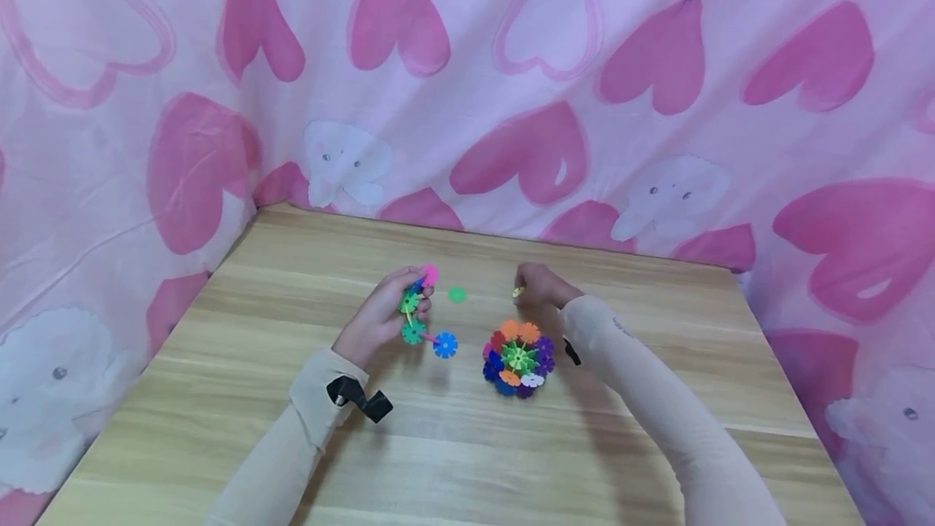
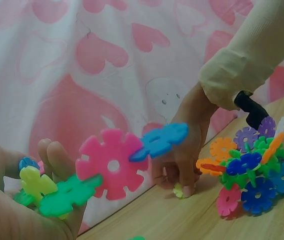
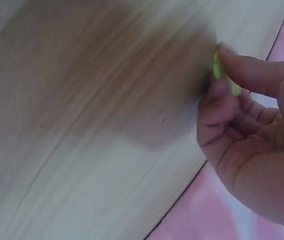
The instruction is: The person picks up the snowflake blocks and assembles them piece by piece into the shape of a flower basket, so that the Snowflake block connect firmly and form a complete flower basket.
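My left hand (image 1: 376,318) holds a chain of notched plastic snowflake discs (image 1: 413,332) in pink, blue, green and yellow, its near end hanging free past the palm. In the left wrist view, a pink disc (image 2: 113,165) joins a green and a blue one beyond the fingers. Toward the back of the table, my right hand (image 1: 544,286) pinches one yellow-green snowflake disc (image 3: 218,66) between thumb and fingers, close to the wood. A loose green disc (image 1: 457,295) lies between the two hands.
A ball-shaped cluster of multicoloured snowflake discs (image 1: 519,359) sits on the wooden table (image 1: 453,461), just in front of the right hand. Pink curtains (image 1: 467,88) printed with hearts hang behind the table's back edge and along its sides.
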`<state>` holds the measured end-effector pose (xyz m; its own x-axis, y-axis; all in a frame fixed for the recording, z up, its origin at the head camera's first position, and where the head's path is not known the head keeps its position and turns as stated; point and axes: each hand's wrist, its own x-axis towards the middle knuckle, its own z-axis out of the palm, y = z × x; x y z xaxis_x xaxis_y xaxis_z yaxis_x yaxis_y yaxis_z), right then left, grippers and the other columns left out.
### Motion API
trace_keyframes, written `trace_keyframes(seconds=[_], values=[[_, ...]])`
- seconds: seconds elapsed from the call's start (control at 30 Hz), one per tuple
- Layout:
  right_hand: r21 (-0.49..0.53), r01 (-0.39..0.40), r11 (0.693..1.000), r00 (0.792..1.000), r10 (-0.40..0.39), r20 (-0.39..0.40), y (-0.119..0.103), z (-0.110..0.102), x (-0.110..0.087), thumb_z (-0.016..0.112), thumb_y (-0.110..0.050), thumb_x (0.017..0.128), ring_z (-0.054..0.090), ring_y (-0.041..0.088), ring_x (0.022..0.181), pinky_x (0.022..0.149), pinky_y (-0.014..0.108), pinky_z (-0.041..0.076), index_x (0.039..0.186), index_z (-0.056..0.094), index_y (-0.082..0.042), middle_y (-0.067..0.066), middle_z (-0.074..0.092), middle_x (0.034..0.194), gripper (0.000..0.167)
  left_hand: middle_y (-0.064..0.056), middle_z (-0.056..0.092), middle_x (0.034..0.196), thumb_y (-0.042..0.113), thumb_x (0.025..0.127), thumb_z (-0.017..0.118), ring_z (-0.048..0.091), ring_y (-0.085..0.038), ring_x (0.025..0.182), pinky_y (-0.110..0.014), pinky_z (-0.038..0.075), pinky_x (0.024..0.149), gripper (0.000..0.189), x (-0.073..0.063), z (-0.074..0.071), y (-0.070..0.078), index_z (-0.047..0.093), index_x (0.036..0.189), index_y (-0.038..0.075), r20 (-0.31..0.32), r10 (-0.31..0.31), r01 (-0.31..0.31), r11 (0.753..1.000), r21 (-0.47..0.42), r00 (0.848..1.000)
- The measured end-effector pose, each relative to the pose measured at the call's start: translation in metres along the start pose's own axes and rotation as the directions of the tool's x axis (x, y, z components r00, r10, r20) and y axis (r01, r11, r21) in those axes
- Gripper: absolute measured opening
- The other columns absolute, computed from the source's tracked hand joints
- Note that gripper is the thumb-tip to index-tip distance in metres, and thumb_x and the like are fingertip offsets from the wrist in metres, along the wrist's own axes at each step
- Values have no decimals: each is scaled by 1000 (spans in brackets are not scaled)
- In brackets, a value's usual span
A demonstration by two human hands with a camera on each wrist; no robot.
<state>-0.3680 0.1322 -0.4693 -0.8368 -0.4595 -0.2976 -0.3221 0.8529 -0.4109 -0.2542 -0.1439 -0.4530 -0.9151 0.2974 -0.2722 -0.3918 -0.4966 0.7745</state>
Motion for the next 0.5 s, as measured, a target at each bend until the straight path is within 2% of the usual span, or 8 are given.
trace_keyframes(seconds=[0.07,0.13,0.23,0.3,0.37,0.5], values=[[38,80,996,997,-79,-25,-8,0,-2,69,-6,91,64,27,87,77,37,58,99,65,-2,13,67,97,10,2,50,75,22,109,33,46,-10,56,-18,42,53,12,0,0,-2,41,105,13,7,-8,8,1000,0,1000],[142,165,976,986,-159,-54,-23,-4,-6,65,-5,95,68,33,85,73,39,60,98,65,-1,15,69,95,5,2,50,74,22,109,33,46,-10,55,-18,42,53,13,0,0,-3,41,106,13,15,-14,14,1000,3,1000],[351,269,897,963,-245,-112,-56,-15,-16,57,-8,101,70,39,82,65,40,60,96,59,-1,17,68,90,9,2,52,74,21,109,34,45,-9,56,-18,42,52,15,0,1,-2,44,104,11,21,-8,8,1000,11,1000],[424,327,845,945,-290,-153,-79,-21,-23,55,-12,102,66,37,78,62,37,57,95,55,-3,14,63,87,12,2,52,74,21,109,34,45,-9,56,-18,41,52,17,1,2,-1,46,103,10,29,-4,4,1000,15,1000],[417,400,816,916,-348,-197,-97,-23,-28,55,-15,103,59,28,75,63,31,51,94,54,-5,9,57,84,13,2,53,75,21,109,34,46,-9,56,-18,42,52,18,1,4,-1,47,103,10,34,-3,2,1000,12,999],[324,492,808,866,-417,-277,-115,-19,-30,57,-14,101,47,17,76,67,26,43,95,57,-7,2,50,82,10,2,52,74,22,109,34,46,-10,57,-19,42,53,19,2,7,0,48,103,11,50,-3,3,1000,5,999]])
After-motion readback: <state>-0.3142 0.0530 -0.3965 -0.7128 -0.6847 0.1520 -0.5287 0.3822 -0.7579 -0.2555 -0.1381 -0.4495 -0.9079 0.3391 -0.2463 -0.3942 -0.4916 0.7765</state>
